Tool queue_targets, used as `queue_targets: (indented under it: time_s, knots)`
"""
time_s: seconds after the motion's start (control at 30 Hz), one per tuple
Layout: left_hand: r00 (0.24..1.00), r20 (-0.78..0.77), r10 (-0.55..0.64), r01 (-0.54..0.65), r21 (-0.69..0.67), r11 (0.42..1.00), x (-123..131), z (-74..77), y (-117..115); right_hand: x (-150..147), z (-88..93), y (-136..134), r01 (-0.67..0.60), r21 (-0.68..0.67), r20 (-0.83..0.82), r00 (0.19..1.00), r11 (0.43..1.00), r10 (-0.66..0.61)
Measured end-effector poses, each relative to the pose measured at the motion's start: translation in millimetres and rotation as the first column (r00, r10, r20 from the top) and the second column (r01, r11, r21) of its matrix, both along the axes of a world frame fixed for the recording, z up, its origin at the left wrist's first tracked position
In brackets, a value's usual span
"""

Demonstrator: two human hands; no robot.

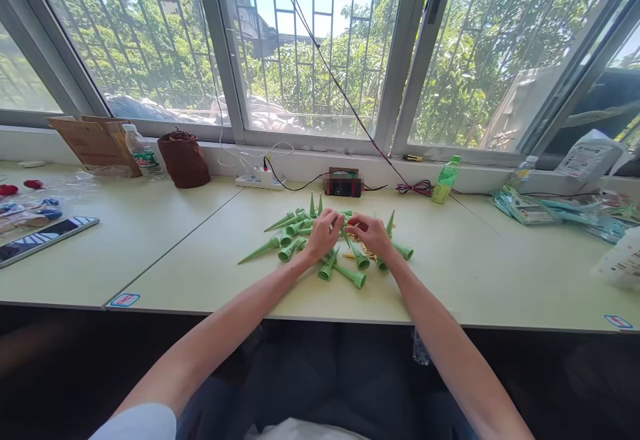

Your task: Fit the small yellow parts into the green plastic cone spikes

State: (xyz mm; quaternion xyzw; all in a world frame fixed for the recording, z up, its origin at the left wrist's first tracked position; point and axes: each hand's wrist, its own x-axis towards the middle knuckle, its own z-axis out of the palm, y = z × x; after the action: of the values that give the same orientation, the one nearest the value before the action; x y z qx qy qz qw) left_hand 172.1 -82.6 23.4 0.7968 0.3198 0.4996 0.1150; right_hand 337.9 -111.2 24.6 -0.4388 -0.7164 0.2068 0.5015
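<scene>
Green plastic watering spikes, hollow cones with ribbed collars, lie in a loose heap on the pale table around both hands; one spike points left and another spike lies near the front. My left hand is closed at the heap's middle, its fingers around a green spike whose tip slants down between the hands. Facing it, my right hand has thumb and fingers pinched together close to that spike; what they grip is mostly hidden. Small yellow pieces lie partly under my right hand.
Behind the heap stands a phone with a cable, beside a power strip. A green bottle and a brown drawstring bag stand toward the window. Plastic packets lie right; a tablet lies left. The table's front edge runs below my forearms.
</scene>
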Motion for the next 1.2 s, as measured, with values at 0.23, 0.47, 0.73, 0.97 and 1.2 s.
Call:
queue_targets:
  time_s: [0.23, 0.47, 0.73, 0.97, 1.2]
  knots:
    - [1.000, 0.001, 0.004, -0.004, 0.007, 1.000, 0.1, -1.1, -0.2, 0.9, -1.2, 0.6, -0.002, 0.016, 0.013, 1.000, 1.000, 0.002]
    - [1.000, 0.018, -0.010, 0.009, 0.006, 1.000, -0.8, -0.8, -0.7, 2.2, -1.7, 2.0, 0.054, 0.062, 0.035, 0.998, 0.997, -0.056]
    - [0.997, 0.049, -0.054, 0.055, -0.006, 0.998, -1.3, -2.0, 1.4, -0.9, 4.0, -2.9, 0.024, 0.084, -0.017, 1.000, 0.996, -0.023]
    - [0.997, 0.058, -0.060, 0.061, -0.012, 0.998, -1.2, -2.2, 1.3, 0.0, 1.0, -0.4, 0.019, 0.091, -0.036, 0.999, 0.996, -0.016]
    - [0.996, 0.053, -0.066, 0.065, 0.006, 0.998, -1.5, -1.8, 2.5, 1.0, -0.6, 1.0, 0.023, 0.070, -0.068, 0.998, 0.997, -0.018]
